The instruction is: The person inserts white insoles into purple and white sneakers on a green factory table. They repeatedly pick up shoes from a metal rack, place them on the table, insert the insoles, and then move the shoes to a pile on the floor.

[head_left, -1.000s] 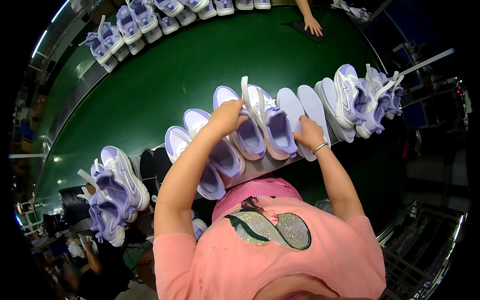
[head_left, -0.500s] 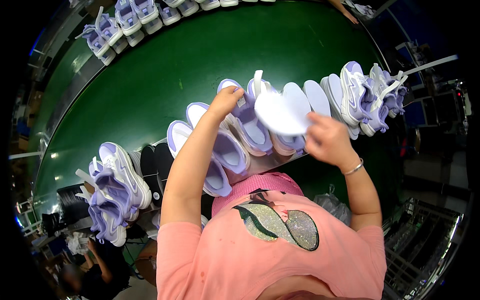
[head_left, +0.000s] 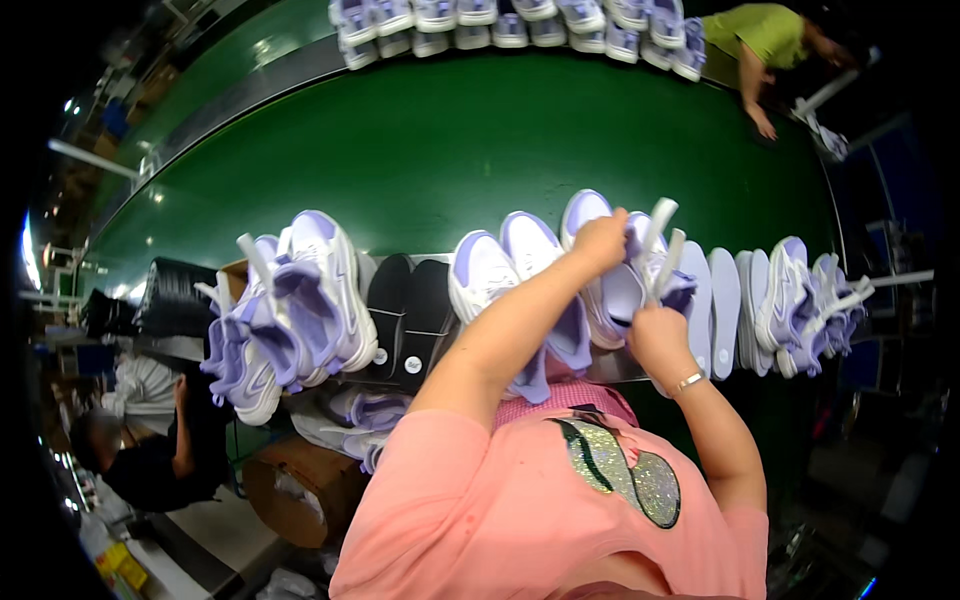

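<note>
My left hand (head_left: 600,245) is closed on the upper of a white and lilac sneaker (head_left: 588,207) at the table's near edge. This sneaker's opening faces me, and a pale lilac lining shows inside. My right hand (head_left: 658,335) is closed at the near end of the neighbouring sneaker (head_left: 640,235), beside a raised white strip (head_left: 675,258). What its fingers pinch is hidden. Left of my left hand stand two similar sneakers (head_left: 482,262), partly covered by my forearm. Pale insoles (head_left: 724,300) lean in a row to the right of my right hand.
Dark insoles (head_left: 388,310) and more sneakers (head_left: 318,275) stand at the left; another sneaker group (head_left: 785,300) is at the right. The green table (head_left: 450,150) stretches beyond, with shoe rows (head_left: 500,30) along its far side. A person in a yellow-green top (head_left: 765,35) leans in at far right.
The view has shifted. My right hand, which held a white insole in the air, has come down beside the sneakers, and that insole no longer shows. My left hand remains on a sneaker.
</note>
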Demonstrator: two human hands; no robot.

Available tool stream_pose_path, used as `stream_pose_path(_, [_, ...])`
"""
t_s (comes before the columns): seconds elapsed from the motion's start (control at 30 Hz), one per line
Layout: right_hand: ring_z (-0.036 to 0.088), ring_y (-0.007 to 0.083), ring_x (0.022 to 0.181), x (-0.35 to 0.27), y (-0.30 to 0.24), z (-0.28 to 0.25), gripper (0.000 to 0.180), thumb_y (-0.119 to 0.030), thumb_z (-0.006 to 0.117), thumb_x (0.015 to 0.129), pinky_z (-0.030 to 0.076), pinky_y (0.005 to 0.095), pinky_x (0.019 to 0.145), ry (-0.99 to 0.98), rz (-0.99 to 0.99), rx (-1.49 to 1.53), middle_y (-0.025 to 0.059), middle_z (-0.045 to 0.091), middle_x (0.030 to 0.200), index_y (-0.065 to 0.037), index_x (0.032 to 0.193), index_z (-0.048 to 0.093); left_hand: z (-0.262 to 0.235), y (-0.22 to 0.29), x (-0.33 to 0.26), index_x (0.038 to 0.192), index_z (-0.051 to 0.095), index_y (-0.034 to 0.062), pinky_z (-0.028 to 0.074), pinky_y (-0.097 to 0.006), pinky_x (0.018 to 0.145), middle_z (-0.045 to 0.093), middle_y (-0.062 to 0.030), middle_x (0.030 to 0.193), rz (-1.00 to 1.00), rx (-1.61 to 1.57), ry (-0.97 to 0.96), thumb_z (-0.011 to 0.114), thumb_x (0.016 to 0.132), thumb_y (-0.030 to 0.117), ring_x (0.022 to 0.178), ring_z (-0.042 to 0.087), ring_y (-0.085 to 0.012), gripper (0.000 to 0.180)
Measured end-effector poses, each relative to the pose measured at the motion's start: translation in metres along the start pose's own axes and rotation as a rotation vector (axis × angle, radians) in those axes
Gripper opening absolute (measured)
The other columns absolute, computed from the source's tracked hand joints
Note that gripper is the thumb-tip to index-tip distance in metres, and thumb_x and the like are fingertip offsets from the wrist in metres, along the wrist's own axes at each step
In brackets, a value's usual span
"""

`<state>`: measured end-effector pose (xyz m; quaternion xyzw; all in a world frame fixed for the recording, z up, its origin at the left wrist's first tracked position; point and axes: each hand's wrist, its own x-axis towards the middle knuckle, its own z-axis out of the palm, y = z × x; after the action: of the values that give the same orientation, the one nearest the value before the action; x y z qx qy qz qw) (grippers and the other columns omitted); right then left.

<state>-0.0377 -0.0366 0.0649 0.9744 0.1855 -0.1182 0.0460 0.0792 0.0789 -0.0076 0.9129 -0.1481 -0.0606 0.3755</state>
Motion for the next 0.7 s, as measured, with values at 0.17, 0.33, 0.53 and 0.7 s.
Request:
stream_pose_path(0.17, [0.059,0.0243,0.066,0.005,-0.001,-0.001,0.008,-0.008,0.054,0.064,0.048,0.0325,0.056,-0.019,-0.057,-0.062,0.012,0.057,0.072,-0.006,0.067,0.061,0.003,0.001,-0.003,0.092,0.043,0.0013,0.045,-0.044,0.064,0.058,-0.0206,0.074,-0.017,0.046,-0.032,0.053,0.068,0.012,0.072,0.057,-0.0356,0.028])
stream_pose_path(0.33, [0.059,0.024,0.069,0.037,-0.01,0.053,0.009,-0.009,0.053,0.066,0.048,0.0319,0.057,0.035,-0.036,-0.017,0.0137,0.057,0.075,-0.005,0.067,0.061,-0.007,0.003,-0.004,0.092,0.043,0.0017,0.044,-0.044,0.066,0.058,-0.0207,0.077,-0.002,0.066,-0.065,0.053,0.068,0.012,0.073,0.056,-0.0362,0.028])
stream_pose_path(0.53, [0.058,0.0266,0.067,0.029,-0.011,0.038,0.016,-0.016,0.054,0.068,0.046,0.0352,0.056,0.136,0.123,0.087,0.0137,0.055,0.076,-0.004,0.078,0.056,-0.004,0.014,-0.004,0.089,0.043,0.0012,0.044,-0.043,0.064,0.058,-0.0198,0.074,-0.005,0.115,-0.052,0.051,0.069,0.006,0.072,0.056,-0.0356,0.022])
stream_pose_path(0.7, [0.057,0.0271,0.064,-0.014,-0.001,-0.002,0.035,-0.033,0.061,0.061,0.046,0.0367,0.055,-0.032,0.125,0.082,0.0128,0.056,0.073,-0.003,0.078,0.056,-0.005,0.008,-0.005,0.088,0.043,0.0009,0.044,-0.042,0.065,0.058,-0.0203,0.076,-0.055,0.096,-0.062,0.051,0.069,0.006,0.073,0.056,-0.0355,0.021])
